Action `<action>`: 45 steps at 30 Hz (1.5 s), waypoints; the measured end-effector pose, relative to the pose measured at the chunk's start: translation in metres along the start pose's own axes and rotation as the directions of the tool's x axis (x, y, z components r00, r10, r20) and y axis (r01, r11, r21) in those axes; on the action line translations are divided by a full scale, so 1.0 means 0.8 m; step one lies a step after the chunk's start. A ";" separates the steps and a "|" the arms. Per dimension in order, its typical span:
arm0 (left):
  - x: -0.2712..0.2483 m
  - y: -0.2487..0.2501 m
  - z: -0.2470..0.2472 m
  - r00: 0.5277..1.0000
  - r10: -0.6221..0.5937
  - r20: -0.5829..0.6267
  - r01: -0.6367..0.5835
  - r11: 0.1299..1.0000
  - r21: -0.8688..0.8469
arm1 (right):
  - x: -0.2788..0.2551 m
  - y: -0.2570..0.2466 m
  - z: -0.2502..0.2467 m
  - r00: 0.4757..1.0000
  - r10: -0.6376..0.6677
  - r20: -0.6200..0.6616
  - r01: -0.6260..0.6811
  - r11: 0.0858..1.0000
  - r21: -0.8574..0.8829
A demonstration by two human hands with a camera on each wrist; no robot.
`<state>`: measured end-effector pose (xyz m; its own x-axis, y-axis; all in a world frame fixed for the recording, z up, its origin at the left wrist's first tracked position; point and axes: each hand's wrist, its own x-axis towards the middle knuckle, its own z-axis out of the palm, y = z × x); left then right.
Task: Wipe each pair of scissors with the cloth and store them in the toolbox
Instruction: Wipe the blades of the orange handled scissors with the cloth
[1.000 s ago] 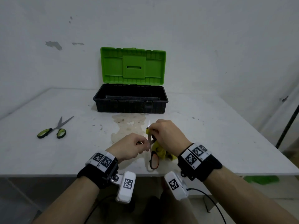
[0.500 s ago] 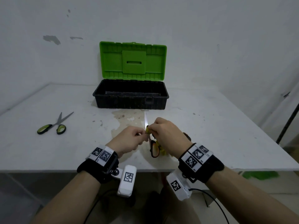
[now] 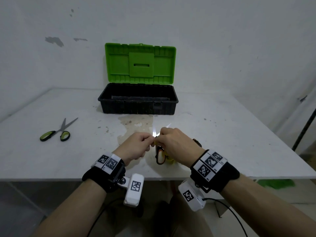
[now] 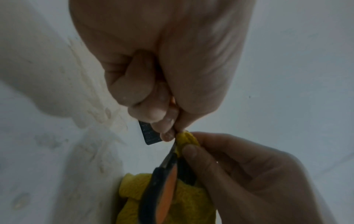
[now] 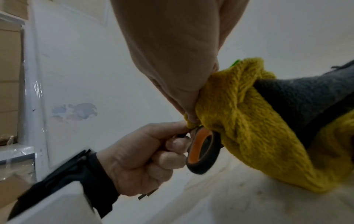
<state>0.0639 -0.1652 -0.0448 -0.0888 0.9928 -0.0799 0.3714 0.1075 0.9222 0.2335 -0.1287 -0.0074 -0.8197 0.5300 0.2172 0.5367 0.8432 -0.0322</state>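
Note:
Orange-handled scissors (image 3: 160, 156) stand upright over the table's near edge, with two bright blade tips showing above my knuckles. My left hand (image 3: 148, 140) grips them just below the blades; the right wrist view shows its fingers curled beside the orange handle loop (image 5: 203, 149). My right hand (image 3: 160, 136) pinches the yellow cloth (image 5: 241, 121) around a blade. The rest of the cloth (image 3: 169, 160) hangs down onto the table under that hand. A second pair, green-handled scissors (image 3: 56, 134), lies at the left. The black toolbox (image 3: 138, 109) stands behind, its green lid (image 3: 140, 62) raised.
A brownish stain (image 3: 136, 127) marks the white table (image 3: 230, 142) between the toolbox and my hands. The wall rises right behind the toolbox. A dark pole (image 3: 304, 129) stands off the table's right side.
Both hands have moved the orange scissors and cloth away from me, toward the toolbox. A second blade tip now shows, where only one showed before.

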 end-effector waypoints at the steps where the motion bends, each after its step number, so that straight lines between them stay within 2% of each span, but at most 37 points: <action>1: 0.000 -0.001 0.000 1.000 0.016 -0.011 -0.016 1.000 0.021 | -0.002 -0.001 0.001 0.999 -0.029 0.017 0.030 0.999 -0.016; 5: -0.001 -0.008 0.003 0.999 0.027 -0.047 -0.023 0.996 0.085 | -0.009 0.003 -0.005 0.984 -0.136 0.114 0.141 0.989 -0.039; 7: 0.000 -0.007 0.004 0.998 0.025 -0.055 -0.021 0.996 0.081 | -0.006 0.006 -0.009 0.990 -0.095 0.100 0.099 0.994 -0.037; 9: 0.000 -0.004 0.005 0.999 0.035 -0.041 -0.032 0.996 0.081 | -0.001 0.007 -0.007 0.999 -0.038 0.022 0.039 0.999 -0.021; 11: 0.001 0.000 0.006 0.997 0.057 -0.052 -0.054 0.997 0.063 | 0.001 0.002 -0.002 0.999 -0.040 -0.016 0.039 0.999 -0.018; 14: 0.003 -0.001 0.004 0.995 0.063 -0.082 -0.058 0.996 0.062 | -0.006 -0.004 0.006 0.993 -0.112 0.045 0.112 0.994 -0.007; 16: 0.003 -0.005 0.004 0.996 0.026 -0.085 -0.023 0.999 0.040 | -0.008 -0.003 0.003 0.989 -0.105 0.100 0.101 0.994 0.042; 21: 0.000 -0.006 0.008 0.997 -0.068 -0.024 0.066 0.995 -0.075 | 0.002 0.010 -0.005 0.994 0.073 -0.082 -0.058 0.983 0.172; 24: -0.004 0.001 0.009 0.989 -0.123 0.083 0.140 0.958 -0.251 | 0.005 0.010 0.001 0.992 0.104 -0.067 -0.091 0.981 0.172; 27: -0.010 0.006 0.008 0.986 -0.095 0.139 0.140 0.920 -0.367 | 0.005 0.013 0.004 0.990 0.127 -0.066 -0.115 0.979 0.168; 31: -0.017 -0.001 0.008 0.990 0.040 0.135 -0.001 0.960 -0.278 | 0.007 0.018 -0.002 0.986 0.148 -0.082 -0.135 0.980 0.150; 34: -0.013 -0.008 0.008 0.992 0.080 0.100 -0.055 0.971 -0.234 | 0.010 0.013 0.001 0.988 0.131 -0.081 -0.122 0.987 0.101; 39: -0.010 -0.012 0.010 0.990 0.064 0.128 -0.034 0.975 -0.221 | 0.007 0.006 0.008 0.999 0.053 -0.008 -0.053 0.998 0.039; 42: -0.011 -0.012 0.012 0.989 0.046 0.139 -0.014 0.974 -0.226 | 0.009 0.012 0.000 0.996 0.078 -0.046 -0.076 0.996 0.045; 45: -0.009 -0.010 0.013 0.990 0.051 0.130 -0.022 0.977 -0.212 | 0.007 0.002 0.003 0.999 0.015 -0.045 -0.016 1.000 -0.017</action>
<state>0.0712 -0.1727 -0.0553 0.0509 0.9954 -0.0816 0.1687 0.0720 0.9830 0.2298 -0.1241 -0.0084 -0.8015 0.5382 0.2606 0.5530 0.8330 -0.0194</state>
